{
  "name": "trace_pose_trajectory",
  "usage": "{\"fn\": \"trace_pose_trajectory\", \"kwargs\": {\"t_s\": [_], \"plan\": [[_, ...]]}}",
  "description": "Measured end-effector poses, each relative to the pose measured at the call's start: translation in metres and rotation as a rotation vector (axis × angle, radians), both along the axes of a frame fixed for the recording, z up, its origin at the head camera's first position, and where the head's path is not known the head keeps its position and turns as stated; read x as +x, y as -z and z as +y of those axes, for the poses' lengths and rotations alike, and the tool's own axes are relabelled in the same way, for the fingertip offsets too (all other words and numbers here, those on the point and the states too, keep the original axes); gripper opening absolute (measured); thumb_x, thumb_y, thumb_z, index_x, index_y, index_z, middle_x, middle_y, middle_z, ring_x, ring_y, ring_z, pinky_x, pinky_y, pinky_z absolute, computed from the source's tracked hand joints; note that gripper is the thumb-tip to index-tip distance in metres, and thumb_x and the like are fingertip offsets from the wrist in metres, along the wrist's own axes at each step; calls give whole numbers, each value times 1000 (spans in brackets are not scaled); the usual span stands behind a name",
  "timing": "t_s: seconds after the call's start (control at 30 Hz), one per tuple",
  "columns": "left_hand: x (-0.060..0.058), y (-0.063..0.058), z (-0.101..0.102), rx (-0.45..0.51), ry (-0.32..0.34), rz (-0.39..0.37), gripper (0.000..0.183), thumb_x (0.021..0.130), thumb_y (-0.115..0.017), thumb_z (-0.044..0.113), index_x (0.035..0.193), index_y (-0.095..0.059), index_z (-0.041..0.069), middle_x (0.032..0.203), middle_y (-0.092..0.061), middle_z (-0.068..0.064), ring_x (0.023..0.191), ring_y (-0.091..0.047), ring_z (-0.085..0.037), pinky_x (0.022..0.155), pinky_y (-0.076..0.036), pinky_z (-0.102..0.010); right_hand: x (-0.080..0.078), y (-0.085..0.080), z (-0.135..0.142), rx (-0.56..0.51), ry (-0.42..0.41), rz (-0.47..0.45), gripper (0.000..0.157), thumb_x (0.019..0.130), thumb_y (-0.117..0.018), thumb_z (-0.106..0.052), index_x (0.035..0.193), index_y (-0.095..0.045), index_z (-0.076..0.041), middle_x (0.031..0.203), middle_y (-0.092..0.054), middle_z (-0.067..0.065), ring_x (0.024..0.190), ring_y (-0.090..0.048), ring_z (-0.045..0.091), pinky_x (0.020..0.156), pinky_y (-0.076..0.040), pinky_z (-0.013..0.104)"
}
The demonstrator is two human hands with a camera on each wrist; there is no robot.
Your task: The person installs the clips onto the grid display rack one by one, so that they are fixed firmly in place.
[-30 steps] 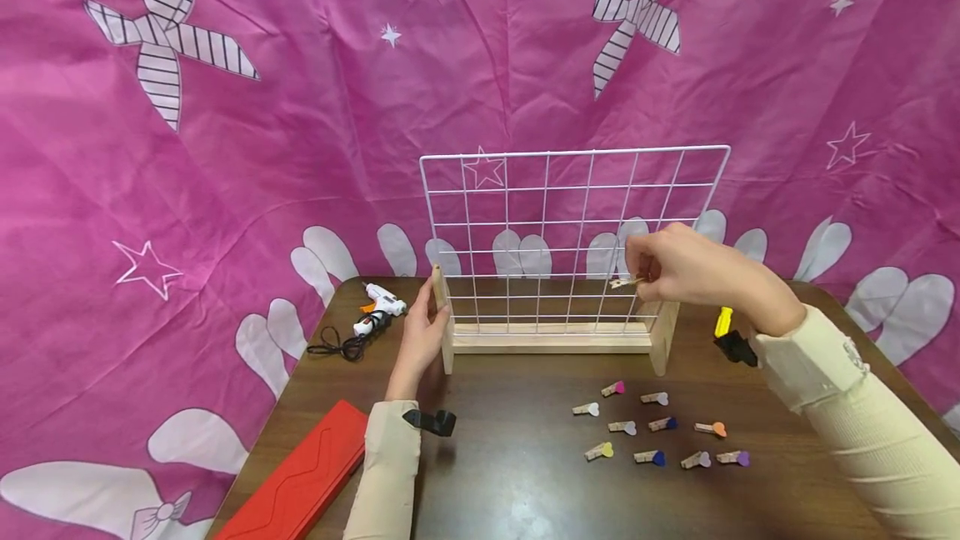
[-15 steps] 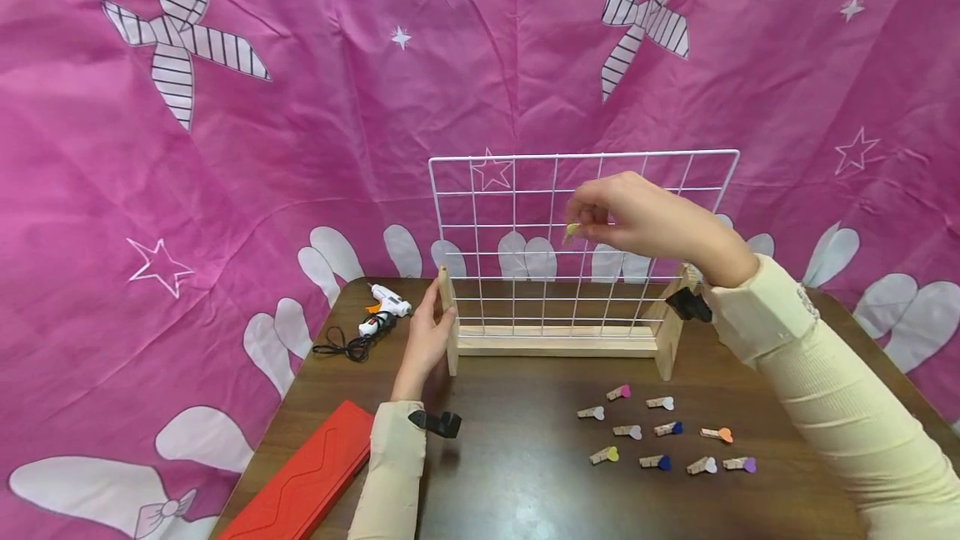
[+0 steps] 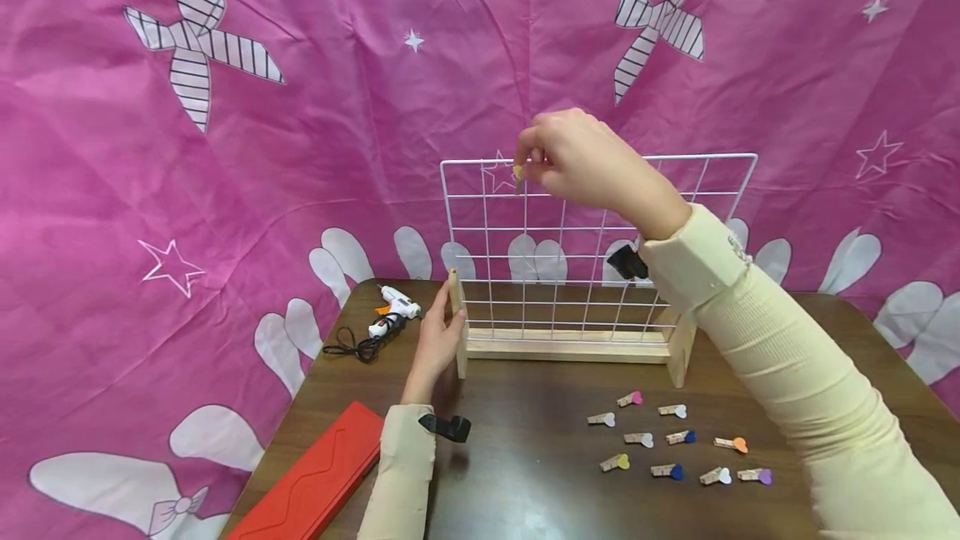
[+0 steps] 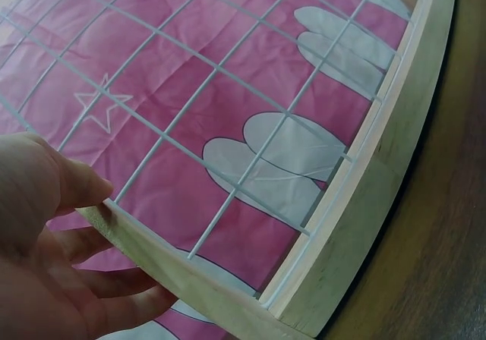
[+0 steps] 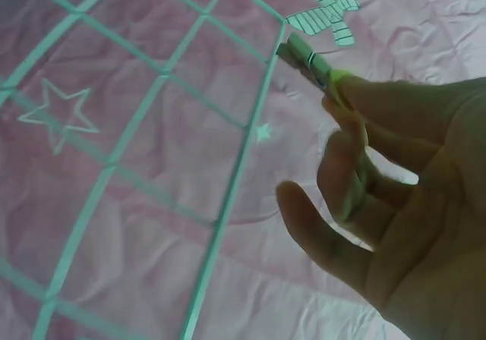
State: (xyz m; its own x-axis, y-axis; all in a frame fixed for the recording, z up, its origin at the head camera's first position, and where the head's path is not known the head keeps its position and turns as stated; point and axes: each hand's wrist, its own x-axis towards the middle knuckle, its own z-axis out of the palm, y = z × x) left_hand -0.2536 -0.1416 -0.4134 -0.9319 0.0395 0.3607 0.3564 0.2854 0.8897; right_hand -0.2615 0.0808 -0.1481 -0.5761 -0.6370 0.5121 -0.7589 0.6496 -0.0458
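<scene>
A white wire grid (image 3: 697, 157) stands upright in a wooden base (image 3: 562, 349) on the table. My left hand (image 3: 437, 344) grips the base's left wooden end piece (image 4: 152, 258), thumb on one side and fingers on the other. Between thumb and fingertips, my right hand (image 3: 581, 158) pinches a small wooden clothespin (image 5: 307, 59) with a yellow heart. In the right wrist view its free end is close to the grid's top wire; whether they touch, I cannot tell. More heart clothespins lie on the table, among them a yellow one (image 3: 615, 462) and an orange one (image 3: 731, 445).
Left of the stand lies a white glue gun (image 3: 399, 302) with a coiled black cord (image 3: 363, 348). A long red box (image 3: 311, 473) lies at the table's front left. Behind the table hangs a pink cloth (image 3: 337, 107) with bows and stars.
My right hand has moved up and left with the yellow-heart clothespin, from low on the grid's right to near its top wire. The left hand keeps its grip on the end piece.
</scene>
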Motion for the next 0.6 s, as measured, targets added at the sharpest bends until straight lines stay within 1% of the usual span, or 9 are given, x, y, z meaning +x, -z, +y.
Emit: {"fn": "trace_pose_trajectory", "kwargs": {"t_s": [0.07,0.13,0.23,0.33,0.4,0.47,0.6], "plan": [[0,0,-1,-3,-2,-5,58,91,-48,-5,145,-26,2,132,-42,-31,109,-51,-44,81,-49,-54,-1,-9,-10,4,59,-4,27,76,-51,3,80,-72,-14,79,-55,0,73,-48,17,60,-39,31],[-4,4,-2,4,-9,-9,58,91,-48,-4,145,-26,4,133,-41,-30,109,-51,-44,80,-49,-54,-3,-17,-20,8,99,-16,26,78,-54,0,83,-74,-16,83,-53,0,78,-47,18,59,-39,33],[-13,15,-5,-1,-25,-11,59,92,-49,-2,146,-27,9,134,-42,-27,109,-52,-42,80,-50,-52,-8,-27,-35,12,121,-15,23,79,-57,-3,81,-75,-17,85,-52,0,79,-48,18,58,-41,35],[-21,27,-7,-18,-35,-8,60,93,-50,1,147,-27,14,135,-44,-24,109,-54,-38,78,-52,-48,-14,-33,-49,17,134,-9,20,78,-58,-5,74,-74,-16,85,-54,0,80,-50,18,59,-44,37],[-22,28,-7,-10,-30,-18,61,93,-50,2,147,-26,16,136,-43,-21,109,-54,-37,78,-52,-47,-18,-36,-57,17,142,-11,18,77,-60,-7,70,-74,-16,86,-55,-1,82,-51,18,60,-45,39],[-20,27,-7,3,-20,-19,61,93,-50,1,147,-27,15,136,-43,-22,109,-54,-38,78,-52,-48,-23,-38,-66,22,157,-25,17,76,-60,-8,69,-73,-16,88,-57,-3,84,-52,16,61,-46,39],[-7,9,-3,8,4,-7,60,91,-49,-4,146,-26,7,136,-41,-26,109,-52,-42,78,-51,-51,-30,-39,-78,23,180,-60,17,74,-59,-8,67,-72,-16,87,-60,-6,80,-54,16,63,-46,38]]}}
